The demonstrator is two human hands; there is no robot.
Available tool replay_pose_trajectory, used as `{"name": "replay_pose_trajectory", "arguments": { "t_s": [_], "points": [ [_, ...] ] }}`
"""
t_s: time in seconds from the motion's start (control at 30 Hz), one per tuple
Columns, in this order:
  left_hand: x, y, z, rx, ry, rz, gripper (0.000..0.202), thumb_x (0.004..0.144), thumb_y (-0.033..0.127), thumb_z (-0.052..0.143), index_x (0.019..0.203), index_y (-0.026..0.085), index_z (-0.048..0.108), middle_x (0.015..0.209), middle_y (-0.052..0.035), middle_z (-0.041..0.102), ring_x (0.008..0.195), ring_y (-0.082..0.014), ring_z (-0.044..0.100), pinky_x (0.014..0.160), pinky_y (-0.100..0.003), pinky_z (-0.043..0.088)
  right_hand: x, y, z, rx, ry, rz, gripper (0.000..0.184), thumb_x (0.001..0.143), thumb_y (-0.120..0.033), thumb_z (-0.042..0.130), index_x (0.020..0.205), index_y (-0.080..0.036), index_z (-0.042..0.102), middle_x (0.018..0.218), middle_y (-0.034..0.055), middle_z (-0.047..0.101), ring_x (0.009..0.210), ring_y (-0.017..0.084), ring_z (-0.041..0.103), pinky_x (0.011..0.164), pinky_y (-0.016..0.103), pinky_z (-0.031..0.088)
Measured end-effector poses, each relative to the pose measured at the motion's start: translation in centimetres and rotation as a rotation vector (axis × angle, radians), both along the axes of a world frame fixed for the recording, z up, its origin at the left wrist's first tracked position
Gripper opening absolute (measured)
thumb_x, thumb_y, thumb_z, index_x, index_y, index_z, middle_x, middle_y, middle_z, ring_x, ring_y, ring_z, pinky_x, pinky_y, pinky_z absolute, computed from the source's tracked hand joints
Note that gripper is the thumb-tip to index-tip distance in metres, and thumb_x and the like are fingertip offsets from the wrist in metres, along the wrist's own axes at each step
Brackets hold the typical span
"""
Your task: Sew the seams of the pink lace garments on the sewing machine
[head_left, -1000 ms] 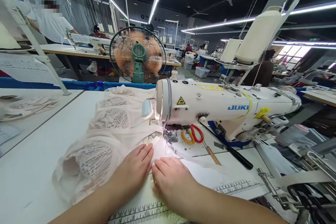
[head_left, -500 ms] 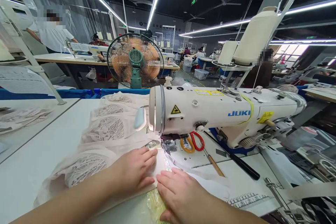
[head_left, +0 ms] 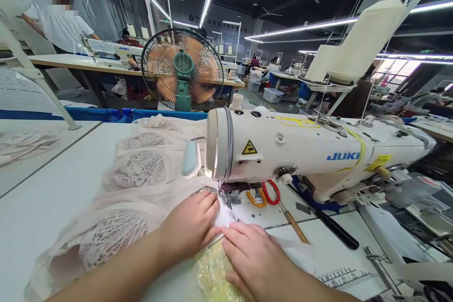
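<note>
A white sewing machine [head_left: 276, 146] stands before me, its needle area low at its left end. Pale pink mesh and lace fabric [head_left: 138, 170] runs along the machine's left side, with a plain part under the presser foot. My left hand [head_left: 193, 219] lies flat on this fabric, fingertips close to the foot. My right hand [head_left: 255, 252] is curled, its fingertips on the fabric's edge and a clear strip just in front of the foot. Crinkled yellowish clear film [head_left: 214, 273] lies below and between the hands. What the right fingers pinch is partly hidden.
Right of the needle lie red-handled scissors [head_left: 272, 192], a wooden-handled tool [head_left: 297, 226] and a black rod [head_left: 336, 229]. Thread cones [head_left: 368, 33] stand behind the machine. A large fan [head_left: 182, 68] stands beyond the table. A person in white [head_left: 65, 28] is at the far left.
The view has shifted, so the machine appears farther right. My left hand has slid closer to the foot and its thumb is nearer my right fingertips. More yellowish film shows between the hands.
</note>
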State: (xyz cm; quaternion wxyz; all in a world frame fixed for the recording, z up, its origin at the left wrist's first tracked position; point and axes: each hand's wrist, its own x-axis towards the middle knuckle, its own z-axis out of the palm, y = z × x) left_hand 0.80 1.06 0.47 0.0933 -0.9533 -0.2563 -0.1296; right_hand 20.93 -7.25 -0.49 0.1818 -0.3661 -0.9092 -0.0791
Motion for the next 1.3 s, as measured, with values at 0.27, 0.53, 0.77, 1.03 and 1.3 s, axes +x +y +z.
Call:
{"name": "replay_pose_trajectory", "arguments": {
  "t_s": [0.27, 0.53, 0.77, 1.03, 1.3],
  "points": [
    [-0.4, 0.7, -1.1, 0.018, -0.101, -0.034, 0.028, 0.083, 0.025, 0.054, 0.106, 0.011, 0.060, 0.113, -0.0144, 0.065, 0.102, -0.0279, 0.060, 0.088, -0.037, 0.053, 0.0, 0.4, -0.9, -0.057, -0.002, 0.038, 0.031, 0.084, -0.040, 0.059, 0.103, -0.015, 0.057, 0.113, 0.0086, 0.064, 0.103, 0.023, 0.056, 0.083, 0.033, 0.049],
    [-1.6, 1.0, -1.5, -0.069, -0.112, -0.059, 0.036, 0.090, 0.037, 0.047, 0.120, 0.018, 0.056, 0.125, -0.0120, 0.061, 0.112, -0.0276, 0.056, 0.093, -0.039, 0.050, 0.0, 0.8, -0.8, 0.025, 0.049, 0.048, 0.029, 0.082, -0.041, 0.062, 0.096, -0.016, 0.057, 0.107, 0.0058, 0.065, 0.096, 0.020, 0.057, 0.079, 0.030, 0.048],
    [-2.3, 1.0, -0.5, -0.275, -0.095, -0.078, 0.044, 0.085, 0.047, 0.056, 0.125, 0.027, 0.057, 0.135, -0.0068, 0.056, 0.121, -0.0306, 0.052, 0.097, -0.046, 0.049, 0.5, 0.7, -0.7, 0.059, 0.040, -0.086, 0.028, 0.081, -0.039, 0.064, 0.096, -0.016, 0.058, 0.111, 0.0061, 0.067, 0.078, 0.019, 0.058, 0.063, 0.031, 0.047],
    [-2.5, 1.1, -0.5, -0.317, -0.084, -0.072, 0.049, 0.080, 0.048, 0.062, 0.125, 0.030, 0.057, 0.137, -0.0051, 0.054, 0.123, -0.0324, 0.051, 0.099, -0.048, 0.048, 0.6, 0.6, -1.5, 0.144, 0.013, -0.036, 0.035, 0.077, -0.047, 0.066, 0.091, -0.017, 0.056, 0.106, 0.0060, 0.068, 0.068, 0.017, 0.055, 0.056, 0.029, 0.044],
    [-2.3, 1.2, -1.1, -0.198, -0.070, -0.076, 0.053, 0.079, 0.048, 0.065, 0.127, 0.028, 0.056, 0.135, -0.0095, 0.055, 0.120, -0.0328, 0.053, 0.096, -0.047, 0.050, 0.7, 0.8, -1.2, 0.003, -0.083, -0.056, 0.042, 0.072, -0.051, 0.072, 0.092, -0.018, 0.054, 0.119, 0.0085, 0.064, 0.073, 0.019, 0.058, 0.056, 0.029, 0.049]
  ]
}}
